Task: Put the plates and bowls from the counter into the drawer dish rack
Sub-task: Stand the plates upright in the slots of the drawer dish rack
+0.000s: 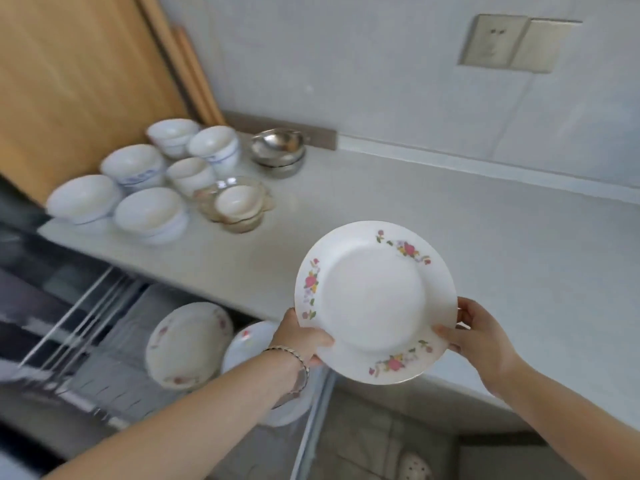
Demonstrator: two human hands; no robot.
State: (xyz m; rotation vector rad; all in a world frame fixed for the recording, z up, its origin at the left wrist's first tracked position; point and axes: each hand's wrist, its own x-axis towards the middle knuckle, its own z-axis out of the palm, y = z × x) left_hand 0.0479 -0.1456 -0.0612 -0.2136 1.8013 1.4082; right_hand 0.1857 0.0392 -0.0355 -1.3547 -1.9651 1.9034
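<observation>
A white plate with pink flowers on its rim (375, 301) is held above the counter's front edge. My left hand (301, 336) grips its lower left rim and my right hand (478, 332) grips its lower right rim. Below the counter the drawer dish rack (86, 327) stands pulled out. Two flowered plates (188, 344) (247, 342) stand on edge in it. On the counter's far left sit several white bowls (149, 211), a glass bowl stack (235, 202) and steel bowls (278, 150).
The white counter (450, 220) runs to the right along a tiled wall with a socket plate (512, 43). Wooden boards (69, 81) lean behind the bowls. A tiled floor and a pale shoe (414, 467) show below.
</observation>
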